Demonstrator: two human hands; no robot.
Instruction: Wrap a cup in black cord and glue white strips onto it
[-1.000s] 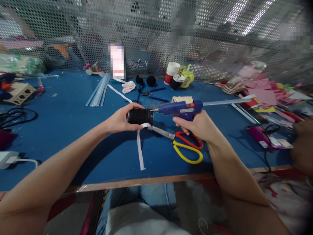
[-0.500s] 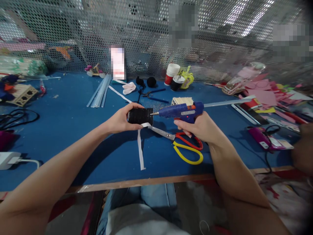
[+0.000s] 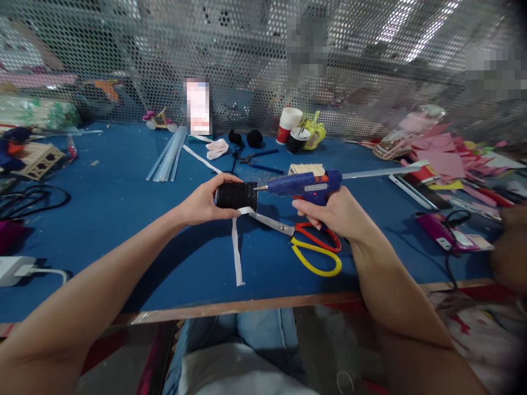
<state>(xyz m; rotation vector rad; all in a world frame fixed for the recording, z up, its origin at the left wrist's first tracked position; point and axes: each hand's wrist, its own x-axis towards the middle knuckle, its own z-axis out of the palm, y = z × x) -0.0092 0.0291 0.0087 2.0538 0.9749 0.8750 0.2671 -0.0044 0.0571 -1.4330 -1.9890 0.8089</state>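
My left hand (image 3: pixel 206 200) is wrapped round a black cylinder (image 3: pixel 235 196) that looks wound with cord, lying on its side. Its thumb presses a white ribbon (image 3: pixel 236 249) against the cylinder's near edge, and one end of the ribbon hangs toward me. In my right hand (image 3: pixel 329 211) is a blue glue gun (image 3: pixel 302 185) with a clear glue stick (image 3: pixel 382 172) out of its back. The nozzle points left, at the cylinder's right rim; whether it touches cannot be told. Scissors (image 3: pixel 284 227) with one red and one yellow handle lie beneath the gun.
Behind my hands are blue-handled pliers (image 3: pixel 263 162), paper cups (image 3: pixel 291 123), spare glue sticks (image 3: pixel 167 156) and a propped phone (image 3: pixel 198 107). Pink paper scraps (image 3: pixel 440 156) heap at the right. A white plug (image 3: pixel 16 270) sits at the left edge. Another person's arm (image 3: pixel 510 247) shows at far right.
The glue gun has shifted very slightly, its nozzle tip a little higher at the cylinder's rim. My left hand, the cylinder and the ribbon stay in place.
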